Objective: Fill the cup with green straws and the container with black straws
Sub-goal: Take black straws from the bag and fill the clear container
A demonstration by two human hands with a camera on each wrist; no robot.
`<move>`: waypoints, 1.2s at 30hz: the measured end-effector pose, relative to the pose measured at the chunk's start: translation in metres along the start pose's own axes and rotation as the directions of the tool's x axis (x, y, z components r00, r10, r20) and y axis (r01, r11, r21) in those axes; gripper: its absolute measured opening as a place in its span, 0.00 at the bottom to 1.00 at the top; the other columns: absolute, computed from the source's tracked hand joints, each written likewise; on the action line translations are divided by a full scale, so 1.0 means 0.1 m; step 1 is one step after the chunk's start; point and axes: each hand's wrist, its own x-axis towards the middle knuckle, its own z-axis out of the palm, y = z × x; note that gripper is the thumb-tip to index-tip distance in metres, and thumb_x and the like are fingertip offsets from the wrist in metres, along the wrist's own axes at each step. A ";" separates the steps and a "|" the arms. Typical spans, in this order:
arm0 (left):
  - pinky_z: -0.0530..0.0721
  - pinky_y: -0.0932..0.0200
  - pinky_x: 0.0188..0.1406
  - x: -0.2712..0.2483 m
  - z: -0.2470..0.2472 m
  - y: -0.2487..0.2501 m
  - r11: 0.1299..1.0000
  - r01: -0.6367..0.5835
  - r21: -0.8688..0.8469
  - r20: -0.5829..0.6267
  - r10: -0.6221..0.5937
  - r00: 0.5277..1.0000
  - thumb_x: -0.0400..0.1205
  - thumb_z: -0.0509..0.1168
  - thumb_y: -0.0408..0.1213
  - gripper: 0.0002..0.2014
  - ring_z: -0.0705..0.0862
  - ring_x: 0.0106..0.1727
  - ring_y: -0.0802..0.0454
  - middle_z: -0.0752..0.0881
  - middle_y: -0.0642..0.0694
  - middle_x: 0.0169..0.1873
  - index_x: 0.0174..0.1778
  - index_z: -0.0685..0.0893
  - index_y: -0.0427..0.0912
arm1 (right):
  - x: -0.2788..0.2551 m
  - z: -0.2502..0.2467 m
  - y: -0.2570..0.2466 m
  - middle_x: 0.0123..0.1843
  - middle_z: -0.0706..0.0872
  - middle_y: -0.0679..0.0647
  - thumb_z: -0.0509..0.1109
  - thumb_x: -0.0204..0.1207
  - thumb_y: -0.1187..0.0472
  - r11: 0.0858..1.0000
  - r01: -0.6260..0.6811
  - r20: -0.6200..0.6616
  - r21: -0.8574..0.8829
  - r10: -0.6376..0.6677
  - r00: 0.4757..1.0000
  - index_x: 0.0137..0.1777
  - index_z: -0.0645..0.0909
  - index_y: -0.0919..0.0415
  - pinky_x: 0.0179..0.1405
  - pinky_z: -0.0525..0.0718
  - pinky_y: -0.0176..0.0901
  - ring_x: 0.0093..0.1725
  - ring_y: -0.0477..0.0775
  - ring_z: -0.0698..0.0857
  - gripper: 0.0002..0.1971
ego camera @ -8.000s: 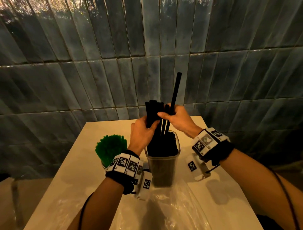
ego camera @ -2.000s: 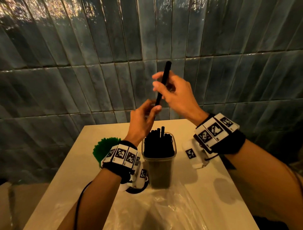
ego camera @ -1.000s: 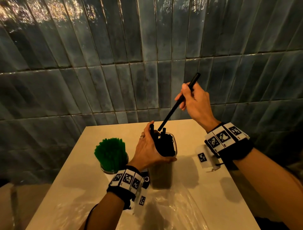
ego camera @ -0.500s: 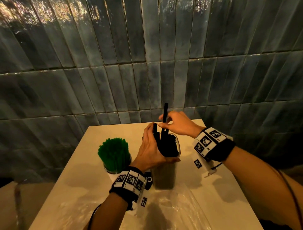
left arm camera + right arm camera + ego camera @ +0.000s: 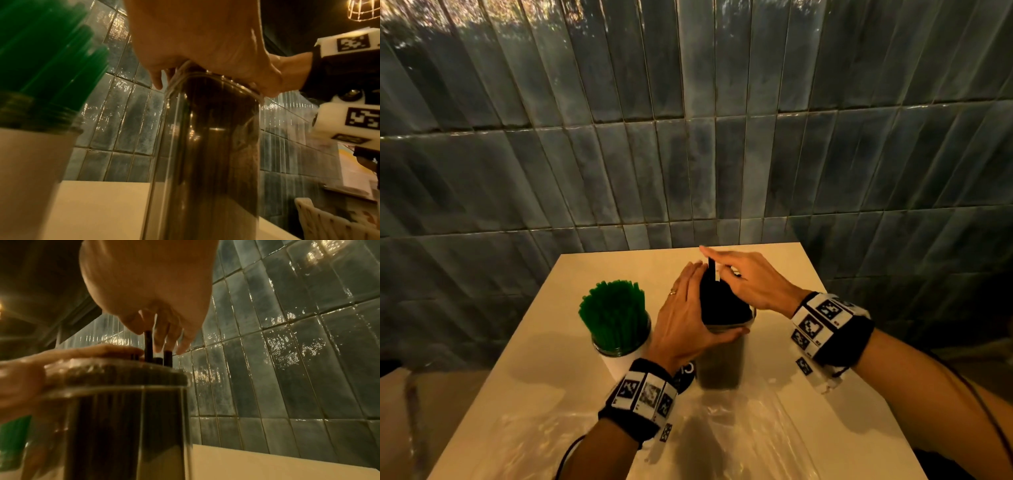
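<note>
A clear container (image 5: 722,359) packed with black straws (image 5: 722,308) stands mid-table. My left hand (image 5: 688,308) cups its top from the left, fingers straight along the bundle and thumb curled across the front rim. My right hand (image 5: 722,269) hovers over the container and pinches one black straw (image 5: 711,272) that sticks up above the others. The right wrist view shows that straw (image 5: 148,345) between thumb and fingers (image 5: 162,340), sunk into the container (image 5: 123,426). Green straws (image 5: 616,313) fill a white cup (image 5: 625,359) just left of the container (image 5: 209,146).
A crinkled clear plastic sheet (image 5: 739,442) lies on the near part of the beige table (image 5: 825,301). A dark tiled wall (image 5: 688,154) rises right behind the table's far edge. The floor drops away past the left and right edges.
My right hand came down from high above the table with the black straw and pushed it into the container. My left hand moved from the straw to the container's top.
</note>
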 end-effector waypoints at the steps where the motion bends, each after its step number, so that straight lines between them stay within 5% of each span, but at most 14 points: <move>1: 0.50 0.59 0.77 -0.03 0.02 -0.01 1.000 0.001 -0.005 -0.006 -0.001 1.000 0.60 0.66 0.75 0.61 0.49 0.81 0.56 0.51 0.48 0.82 0.82 0.50 0.46 | -0.02 0.04 0.02 0.77 0.73 0.51 0.54 0.85 0.58 0.999 0.003 0.040 -0.036 -0.002 0.999 0.78 0.66 0.49 0.72 0.63 0.36 0.76 0.52 0.70 0.21; 7: 0.51 0.60 0.76 -0.07 0.03 0.02 0.996 -0.014 0.094 -0.023 0.016 1.000 0.64 0.55 0.77 0.55 0.58 0.81 0.49 0.58 0.44 0.81 0.81 0.56 0.42 | -0.12 0.13 -0.01 0.84 0.56 0.51 0.53 0.85 0.56 0.967 0.043 0.164 -0.251 -0.001 0.986 0.83 0.53 0.56 0.74 0.47 0.30 0.82 0.48 0.56 0.27; 13: 0.56 0.52 0.78 -0.01 -0.02 0.01 0.969 -0.006 0.246 0.037 -0.004 0.999 0.65 0.53 0.79 0.55 0.61 0.80 0.49 0.63 0.45 0.80 0.81 0.57 0.45 | -0.12 0.14 -0.03 0.84 0.53 0.53 0.48 0.85 0.50 0.916 0.076 0.243 -0.395 0.025 0.970 0.84 0.47 0.55 0.75 0.27 0.46 0.83 0.48 0.55 0.29; 19: 0.42 0.49 0.80 -0.04 -0.08 0.06 0.922 0.006 0.388 0.151 -0.070 0.986 0.61 0.36 0.80 0.58 0.46 0.83 0.49 0.51 0.45 0.83 0.83 0.47 0.43 | -0.31 0.26 -0.01 0.84 0.54 0.55 0.39 0.81 0.43 0.882 0.004 0.162 -0.472 0.082 0.983 0.83 0.48 0.58 0.78 0.31 0.45 0.83 0.48 0.53 0.33; 21: 0.42 0.49 0.80 -0.03 -0.09 0.07 0.948 0.042 0.317 0.187 -0.106 0.977 0.66 0.46 0.79 0.57 0.43 0.83 0.48 0.46 0.45 0.83 0.83 0.43 0.43 | -0.30 0.24 0.01 0.84 0.54 0.54 0.39 0.80 0.41 0.885 0.019 0.172 -0.464 0.069 0.983 0.83 0.48 0.57 0.78 0.31 0.46 0.83 0.49 0.54 0.34; 24: 0.51 0.46 0.81 -0.02 -0.05 0.04 0.983 0.151 -0.101 0.207 -0.128 0.970 0.65 0.72 0.65 0.62 0.43 0.83 0.46 0.39 0.44 0.83 0.81 0.34 0.50 | -0.30 0.17 0.03 0.84 0.56 0.51 0.48 0.85 0.44 0.936 -0.001 0.189 -0.352 0.072 0.979 0.83 0.51 0.54 0.80 0.35 0.46 0.83 0.49 0.55 0.29; 27: 0.64 0.51 0.76 -0.09 0.00 0.04 0.870 0.238 -0.431 0.096 -0.218 0.971 0.58 0.83 0.52 0.70 0.62 0.79 0.50 0.55 0.52 0.80 0.78 0.31 0.58 | -0.33 0.18 0.03 0.82 0.62 0.52 0.55 0.84 0.50 0.979 -0.036 0.142 -0.200 0.066 0.988 0.80 0.59 0.54 0.81 0.45 0.43 0.81 0.52 0.60 0.25; 29: 0.68 0.56 0.71 -0.13 0.02 0.07 0.840 0.283 -0.463 0.082 -0.278 0.957 0.58 0.85 0.43 0.70 0.70 0.73 0.54 0.63 0.57 0.74 0.79 0.32 0.55 | -0.30 0.21 -0.01 0.80 0.66 0.54 0.57 0.82 0.52 0.980 -0.027 0.118 -0.195 0.051 0.992 0.78 0.62 0.55 0.80 0.52 0.45 0.79 0.55 0.65 0.24; 32: 0.71 0.52 0.69 -0.13 0.01 0.06 0.841 0.320 -0.435 0.068 -0.324 0.944 0.59 0.84 0.44 0.71 0.76 0.70 0.44 0.70 0.44 0.75 0.79 0.30 0.54 | -0.27 0.26 -0.09 0.80 0.66 0.56 0.56 0.82 0.53 0.979 -0.017 0.147 -0.204 0.048 0.988 0.78 0.61 0.56 0.78 0.64 0.52 0.77 0.58 0.66 0.25; 36: 0.73 0.50 0.68 -0.15 -0.01 0.06 0.859 0.303 -0.413 0.067 -0.303 0.951 0.58 0.84 0.46 0.71 0.77 0.69 0.41 0.72 0.40 0.74 0.79 0.30 0.54 | -0.30 0.21 -0.03 0.84 0.57 0.53 0.51 0.83 0.43 0.960 0.011 0.210 -0.279 0.049 0.976 0.82 0.54 0.53 0.82 0.54 0.51 0.82 0.55 0.58 0.30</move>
